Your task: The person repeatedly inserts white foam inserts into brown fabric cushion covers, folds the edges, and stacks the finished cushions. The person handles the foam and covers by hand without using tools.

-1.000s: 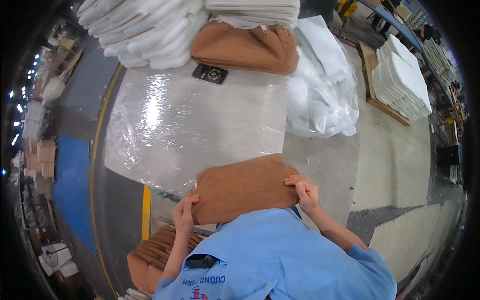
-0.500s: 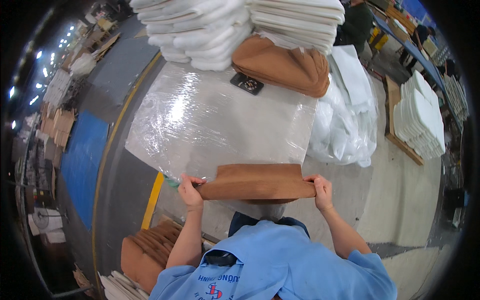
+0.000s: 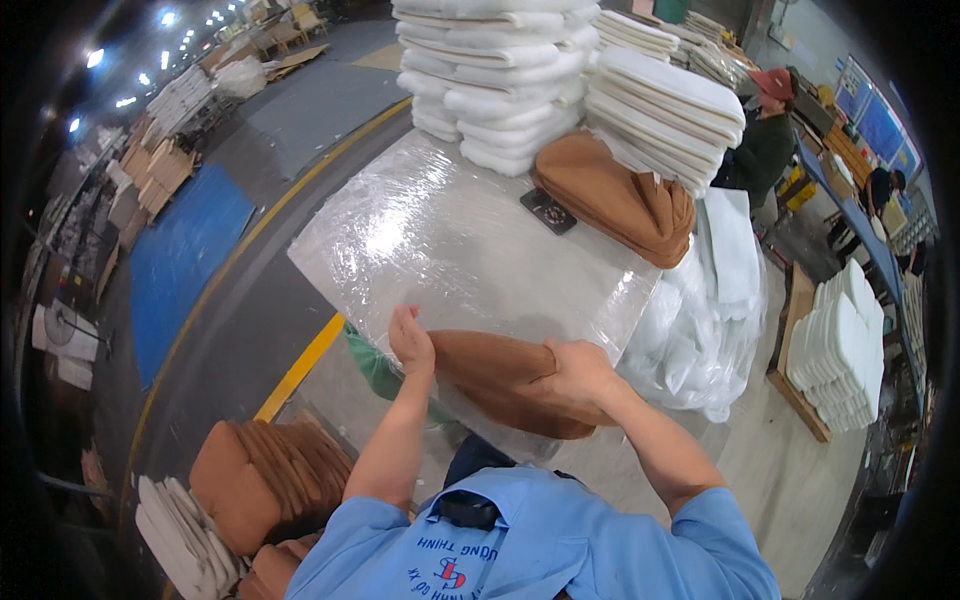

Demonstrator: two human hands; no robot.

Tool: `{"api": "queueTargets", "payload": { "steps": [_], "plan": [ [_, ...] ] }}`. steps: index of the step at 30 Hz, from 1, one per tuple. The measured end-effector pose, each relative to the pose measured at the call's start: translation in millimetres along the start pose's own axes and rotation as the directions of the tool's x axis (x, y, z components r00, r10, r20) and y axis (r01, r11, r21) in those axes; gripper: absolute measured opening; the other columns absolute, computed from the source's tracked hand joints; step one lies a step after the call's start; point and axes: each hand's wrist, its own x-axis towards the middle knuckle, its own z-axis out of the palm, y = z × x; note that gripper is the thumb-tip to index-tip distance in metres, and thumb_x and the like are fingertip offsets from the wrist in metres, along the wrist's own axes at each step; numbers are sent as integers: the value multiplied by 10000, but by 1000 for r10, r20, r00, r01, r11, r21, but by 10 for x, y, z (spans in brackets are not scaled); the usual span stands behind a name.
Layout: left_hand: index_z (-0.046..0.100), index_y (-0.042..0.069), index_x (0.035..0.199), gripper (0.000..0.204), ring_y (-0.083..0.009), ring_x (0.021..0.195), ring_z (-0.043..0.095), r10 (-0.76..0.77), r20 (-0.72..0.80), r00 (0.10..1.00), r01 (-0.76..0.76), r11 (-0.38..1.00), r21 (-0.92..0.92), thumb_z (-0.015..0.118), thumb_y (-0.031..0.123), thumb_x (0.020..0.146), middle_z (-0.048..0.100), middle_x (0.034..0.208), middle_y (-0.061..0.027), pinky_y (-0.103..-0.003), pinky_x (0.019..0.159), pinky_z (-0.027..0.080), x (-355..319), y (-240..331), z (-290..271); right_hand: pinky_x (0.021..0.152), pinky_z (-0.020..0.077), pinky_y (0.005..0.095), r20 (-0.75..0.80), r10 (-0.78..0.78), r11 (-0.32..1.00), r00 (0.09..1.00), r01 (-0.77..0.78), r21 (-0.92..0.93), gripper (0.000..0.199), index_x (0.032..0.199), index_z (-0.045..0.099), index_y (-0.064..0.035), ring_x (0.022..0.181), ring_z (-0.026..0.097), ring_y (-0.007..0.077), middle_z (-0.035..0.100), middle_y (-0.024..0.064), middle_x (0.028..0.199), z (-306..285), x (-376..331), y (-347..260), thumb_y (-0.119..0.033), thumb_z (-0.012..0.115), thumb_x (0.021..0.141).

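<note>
A brown fabric cushion cover lies folded at the near edge of the plastic-wrapped table, partly overhanging it. My right hand grips its right end, fingers wrapped over the top. At the left end, my left hand rests against the cover with its fingers stretched up and away from the fabric; its thumb is hidden. Farther back on the table lies a pile of similar brown covers, with a black phone beside it.
Tall stacks of white padding stand at the table's far end. Clear plastic bags bulge along its right side. More brown covers are stacked low at my left. A pallet with white pads stands right; a person is beyond.
The cover has gone from stretched level between both hands to folded and slanted on the table edge. My right hand has moved inward; my left hand's fingers have loosened. The view has turned.
</note>
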Motion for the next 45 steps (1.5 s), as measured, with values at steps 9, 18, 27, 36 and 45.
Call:
{"api": "queueTargets", "payload": {
  "steps": [9, 18, 27, 36, 45],
  "plan": [
    [357, 66, 1610, 789, -296, 1362, 497, -684, 653, 325, 786, 580, 216, 582, 573, 1049, 556, 1464, -98, -439, 1101, 419, -1030, 528, 354, 862, 577, 391, -353, 389, 751, 851, -71, 656, 599, 1226, 684, 27, 978, 748, 271, 776, 177, 1044, -169, -605, 584, -316, 909, 789],
    [503, 11, 1509, 662, -293, 1256, 651, -235, 915, 327, 704, 707, -70, 484, 532, 1100, 622, 1447, -162, -454, 1063, 536, -754, 1010, 1202, 851, 572, 354, -383, 434, 303, 816, 268, 915, 555, 1379, 585, -5, 1056, 691, 184, 701, 88, 1275, 53, -960, 48, -313, 790, 965],
    [582, -8, 1433, 641, -293, 1148, 698, -260, 895, -363, 414, 815, 405, 486, 532, 1101, 696, 1302, -161, -439, 986, 563, -892, 1191, 1188, 1033, 447, 477, -72, 777, -89, 625, 223, 971, 572, 1451, 531, -139, 1239, 562, 193, 588, 59, 1400, 529, -817, 261, -367, 769, 983],
    [667, -19, 1337, 661, -283, 1059, 722, -412, 785, -463, -335, 901, 276, 495, 569, 1086, 752, 1142, -150, -413, 914, 568, -1066, 594, 1444, 845, 542, 418, -51, 873, -276, 485, 579, 767, 228, 1171, 675, -113, 954, 678, 194, 729, 30, 1056, 1862, -795, 219, -203, 745, 974],
    [737, 35, 1165, 479, -459, 946, 707, -54, 904, -424, -829, 425, -363, 524, 450, 1054, 739, 1031, -268, -550, 862, 537, -1586, 185, 1532, 807, 590, 394, 4, 984, -145, 180, 780, 609, 284, 1257, 657, -21, 979, 719, 227, 741, 108, 1149, 2581, -590, 374, -123, 696, 995]
  ]
}}
